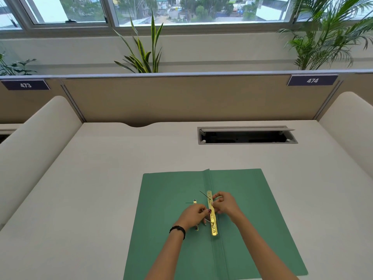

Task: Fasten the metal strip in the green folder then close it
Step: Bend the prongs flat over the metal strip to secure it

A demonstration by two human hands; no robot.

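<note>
Clearly, we have the thin green card folder (238, 209) lying open and flat on the pale desk (101, 178), its spine fold running away from us, and the long shiny brass-coloured metal strip (213, 217) lies along that fold, just right of the crease. Our left hand (192, 216) pinches at the strip's middle from the left side, fingertips closed on or against a thin prong there; we cannot tell exactly which part it grips. Our right hand (225, 204) is curled over the strip's far half, fingers bent down onto it, thumb and forefinger drawn together as if pressing. The two hands are near each other, almost touching across the strip.

We judge the strip to be light, thin and springy, with slick plating and narrow edges, so it will slide under a loose pinch; holding it flat near its middle while working one end seems best. The dark slender prongs (204, 196) poking up look soft enough to bend and easy to kink. A small brass-coloured piece (195, 201) lies on the left leaf, apart from the strip. The card itself is floppy and will want lifting by its outer edge to close.
</note>
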